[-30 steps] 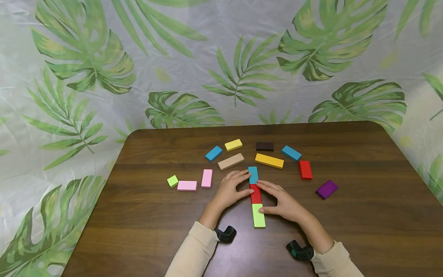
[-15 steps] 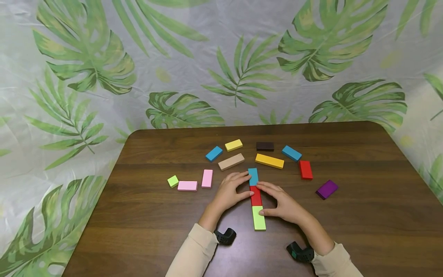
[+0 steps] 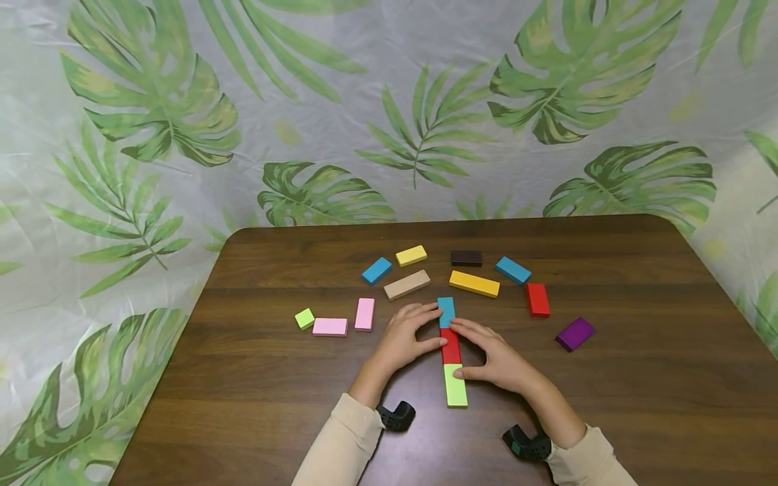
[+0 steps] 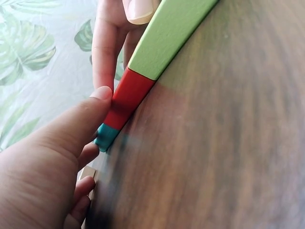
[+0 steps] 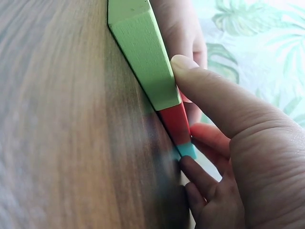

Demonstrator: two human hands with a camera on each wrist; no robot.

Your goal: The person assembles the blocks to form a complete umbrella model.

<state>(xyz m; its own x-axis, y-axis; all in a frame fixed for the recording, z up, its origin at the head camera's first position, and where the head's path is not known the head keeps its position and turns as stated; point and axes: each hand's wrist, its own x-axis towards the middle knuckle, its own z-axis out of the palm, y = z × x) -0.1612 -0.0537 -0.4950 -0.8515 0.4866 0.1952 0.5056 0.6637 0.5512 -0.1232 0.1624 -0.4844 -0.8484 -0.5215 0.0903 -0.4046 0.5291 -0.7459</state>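
Three blocks lie end to end in a row on the wooden table: a blue block (image 3: 446, 308) farthest away, a red block (image 3: 450, 346) in the middle and a light green block (image 3: 455, 387) nearest. On the row's left side, my left hand (image 3: 402, 341) touches the red block with its thumb, its forefinger at the blue block. My right hand (image 3: 501, 358) lies along the other side, thumb at the green block's edge and fingertips near the blue-red joint. In both wrist views the blocks sit flush, with the fingers relaxed against their sides.
Loose blocks arc around the row. To the left are a small green cube (image 3: 304, 318) and two pink blocks (image 3: 330, 327); behind are a tan block (image 3: 406, 285) and an orange-yellow block (image 3: 474, 283). A red block (image 3: 537, 300) and a purple block (image 3: 575, 334) lie right.
The row of three blocks has slid slightly toward the person, with both hands moving along it. The loose blocks have stayed where they were on the table.
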